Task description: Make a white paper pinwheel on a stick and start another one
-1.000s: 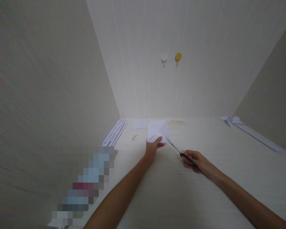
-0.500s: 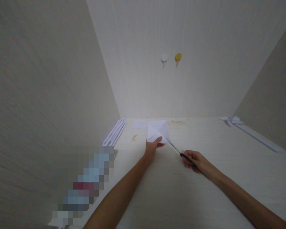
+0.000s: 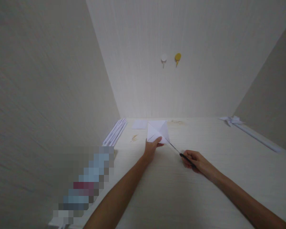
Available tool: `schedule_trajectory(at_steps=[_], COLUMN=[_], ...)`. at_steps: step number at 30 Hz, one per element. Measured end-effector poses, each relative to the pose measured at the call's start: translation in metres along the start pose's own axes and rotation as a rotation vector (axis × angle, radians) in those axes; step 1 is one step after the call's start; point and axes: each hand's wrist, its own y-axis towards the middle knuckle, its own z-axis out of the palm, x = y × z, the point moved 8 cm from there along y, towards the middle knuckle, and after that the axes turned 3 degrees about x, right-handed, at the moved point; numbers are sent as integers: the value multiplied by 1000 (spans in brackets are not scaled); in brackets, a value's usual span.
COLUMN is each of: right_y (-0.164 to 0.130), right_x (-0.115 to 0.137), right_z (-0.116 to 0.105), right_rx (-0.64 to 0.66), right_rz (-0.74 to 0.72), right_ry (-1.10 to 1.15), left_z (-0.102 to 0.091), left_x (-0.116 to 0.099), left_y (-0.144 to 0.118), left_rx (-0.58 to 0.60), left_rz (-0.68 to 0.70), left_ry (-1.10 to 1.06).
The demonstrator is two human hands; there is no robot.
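Toward the far edge of the worktop (image 3: 171, 190), near its middle, the left hand (image 3: 150, 148) is pinching the near edge of a creased white paper square (image 3: 158, 131), thumb on top, sheet lying mostly flat. Right hand (image 3: 197, 161) is gripping the black-handled scissors (image 3: 181, 153), fingers closed around the handles; blade tips are meeting the paper's near-right corner. Cannot tell how far the blades are parted, too thin to resolve.

Doing the cut well, as I judge it: keeping the left hand pressing the sheet close to the cut line so it isn't lifting or swivelling, feeding the blades along the diagonal crease rather than beside it, cutting with the inner part of the blades in short bites, and keeping the left thumb clear of the tips.

Scissors' long axis is running diagonally, handles toward the near-right, tips pointing far-left into the paper. Paper's crease lines are running corner to corner.

Around it: white paper strips (image 3: 115, 131) along the left edge, a smaller paper piece (image 3: 139, 124) at the far edge, a folded paper pinwheel (image 3: 231, 120) at the far-right corner, two pushpins (image 3: 171, 58) in the back wall.
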Motion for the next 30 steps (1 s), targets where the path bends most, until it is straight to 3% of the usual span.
schedule_trajectory(at_steps=[30], right_y=[-1], right_x=[3], right_z=[2], right_rx=[1], right_rz=[-15], right_ry=[16], left_z=[1], left_x=[0], left_y=[1], left_rx=[7], left_rz=[14], left_ry=[-40])
